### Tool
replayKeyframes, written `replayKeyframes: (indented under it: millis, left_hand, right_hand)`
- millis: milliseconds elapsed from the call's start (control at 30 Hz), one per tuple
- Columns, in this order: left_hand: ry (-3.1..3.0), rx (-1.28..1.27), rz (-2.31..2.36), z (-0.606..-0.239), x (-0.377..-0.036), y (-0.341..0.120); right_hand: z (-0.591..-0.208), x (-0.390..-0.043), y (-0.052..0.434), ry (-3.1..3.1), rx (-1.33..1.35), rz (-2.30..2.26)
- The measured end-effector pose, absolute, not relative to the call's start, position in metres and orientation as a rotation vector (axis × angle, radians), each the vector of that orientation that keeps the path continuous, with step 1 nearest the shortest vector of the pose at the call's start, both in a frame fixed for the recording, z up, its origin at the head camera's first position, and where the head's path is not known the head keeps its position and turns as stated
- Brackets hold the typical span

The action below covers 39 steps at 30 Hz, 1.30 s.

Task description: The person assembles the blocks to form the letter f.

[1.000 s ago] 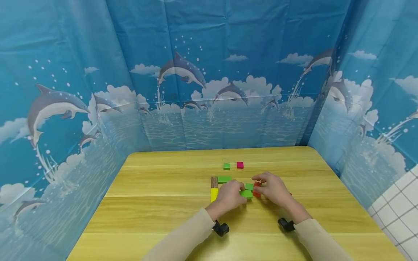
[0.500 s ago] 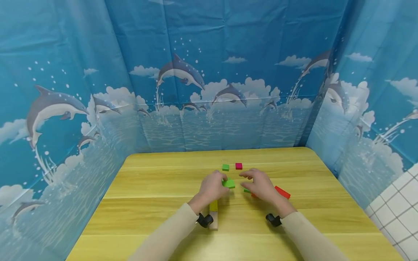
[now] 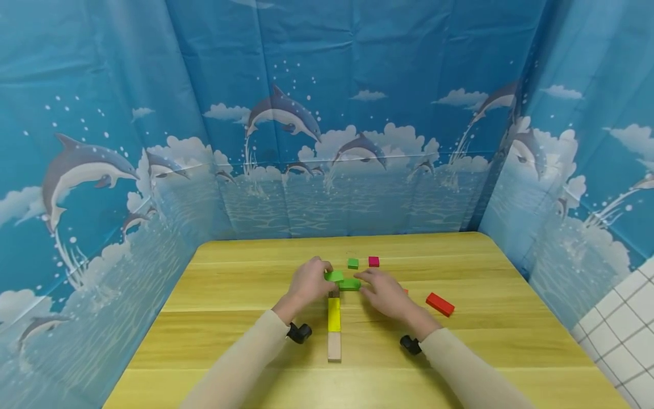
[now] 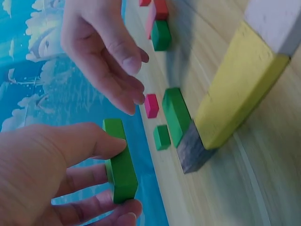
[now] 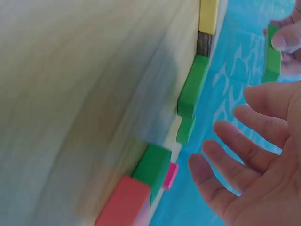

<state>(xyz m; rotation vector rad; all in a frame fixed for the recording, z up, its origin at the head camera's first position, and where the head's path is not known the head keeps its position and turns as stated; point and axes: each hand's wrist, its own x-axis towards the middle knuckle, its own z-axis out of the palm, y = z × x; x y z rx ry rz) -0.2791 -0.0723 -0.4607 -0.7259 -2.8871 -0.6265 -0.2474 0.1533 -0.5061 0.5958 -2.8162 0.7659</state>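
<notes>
My left hand (image 3: 305, 284) pinches a green block (image 4: 123, 165) between thumb and fingers, raised above the table. Below it lies a row made of a dark brown block (image 4: 192, 149), a yellow block (image 3: 334, 314) and a pale wooden block (image 3: 334, 346), end to end. Another green block (image 3: 349, 284) extends rightward from the brown end. My right hand (image 3: 386, 295) hovers just right of that green block, fingers spread and loosely bent, holding nothing. In the right wrist view, a red block (image 5: 124, 202) and a green block (image 5: 153, 167) lie together; the right hand mostly hides them in the head view.
A small green block (image 3: 353, 263) and a small pink block (image 3: 374, 261) lie toward the table's far side. Off to the right is a long red block (image 3: 440, 304). A blue dolphin-print curtain (image 3: 317, 199) hangs behind the wooden table (image 3: 230, 352).
My left hand has carried the green block leftward, from beside the red block to over the brown end of the row. The right hand has let go of the red block and shifted left.
</notes>
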Motion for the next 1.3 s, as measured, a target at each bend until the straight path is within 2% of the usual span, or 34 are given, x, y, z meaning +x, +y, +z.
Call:
replayKeyframes:
  millis: [267, 500, 1300]
  left_hand:
    - [-2.875, -0.75, -0.6, -0.464, -0.288, -0.081]
    - [-2.872, -0.761, -0.627, -0.469, -0.296, -0.089]
    - [-2.937, -0.827, -0.561, -0.507, -0.324, -0.112]
  right_hand:
    - [-0.515, -0.244, 0.137, -2.83, 0.752, 0.501]
    - [-0.518, -0.242, 0.132, -2.839, 0.77, 0.265]
    - [-0.513, -0.244, 0.118, -2.879, 0.711, 0.14]
